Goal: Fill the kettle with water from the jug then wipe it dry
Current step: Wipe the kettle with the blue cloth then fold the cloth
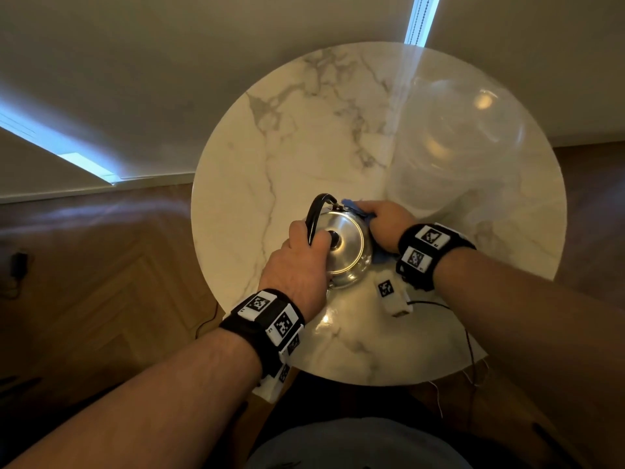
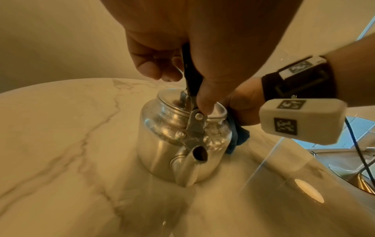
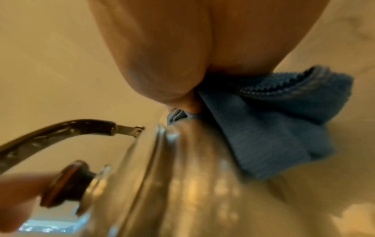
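Observation:
A shiny steel kettle (image 1: 348, 252) (image 2: 162, 152) (image 3: 192, 184) stands upright on the round marble table (image 1: 304, 130), lid on, spout toward me. My left hand (image 1: 301, 262) (image 2: 182, 48) grips its black arched handle (image 1: 316, 211) (image 2: 190, 77) (image 3: 50, 133) from above, beside the dark lid knob (image 1: 334, 237) (image 3: 67, 182). My right hand (image 1: 389, 225) (image 2: 243, 102) (image 3: 172, 48) holds a bunched blue cloth (image 1: 351, 206) (image 2: 239, 136) (image 3: 263, 120) against the kettle's right side near the rim. A large clear jug (image 1: 456, 147) stands at the right rear, faint and see-through.
The table's near edge (image 1: 372, 380) lies just in front of my body. A thin black cable (image 1: 468, 336) trails off the table's right front. Wooden floor surrounds the table, and a pale wall runs behind it. Bare marble lies left of and behind the kettle.

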The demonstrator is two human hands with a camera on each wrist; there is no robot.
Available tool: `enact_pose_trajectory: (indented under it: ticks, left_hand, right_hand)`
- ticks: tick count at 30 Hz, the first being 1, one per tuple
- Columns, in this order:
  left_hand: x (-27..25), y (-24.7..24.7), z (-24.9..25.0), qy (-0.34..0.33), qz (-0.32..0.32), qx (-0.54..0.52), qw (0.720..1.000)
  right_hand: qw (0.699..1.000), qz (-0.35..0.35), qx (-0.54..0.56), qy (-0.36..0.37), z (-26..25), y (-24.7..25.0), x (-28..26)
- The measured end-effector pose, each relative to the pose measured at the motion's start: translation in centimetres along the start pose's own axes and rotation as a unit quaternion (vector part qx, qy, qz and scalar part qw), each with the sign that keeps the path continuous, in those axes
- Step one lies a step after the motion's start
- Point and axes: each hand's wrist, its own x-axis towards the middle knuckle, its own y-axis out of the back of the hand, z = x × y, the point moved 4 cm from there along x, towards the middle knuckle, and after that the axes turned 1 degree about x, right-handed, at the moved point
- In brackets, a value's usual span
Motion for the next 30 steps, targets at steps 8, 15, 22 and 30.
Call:
enact_pose_trajectory:
  ticks: [8,15,22,30]
  left_hand:
    - [0.0,-0.1,-0.2,-0.003,0.005,-0.003,1.0]
    - [0.2,-0.4,-0.3,0.0,0.003,-0.004,1.0]
    - [0.2,-0.3,-0.3,-0.005,-0.009,-0.01,1.0]
    - [0.3,-0.5,-0.5,-0.011,0.005,-0.013,1.0]
  right_hand:
    - [0.992,0.096,-0.081,0.022,4.5,-0.8,-6.4]
    - [0.958,0.211,-0.148,0.122,2.6,-4.6,-10.7]
    - [0.952,0.26,-0.076,0.14,3.0,-6.8,-11.1]
    - [0.963,0.232,-0.041,0.133,4.0,-10.0,-11.6]
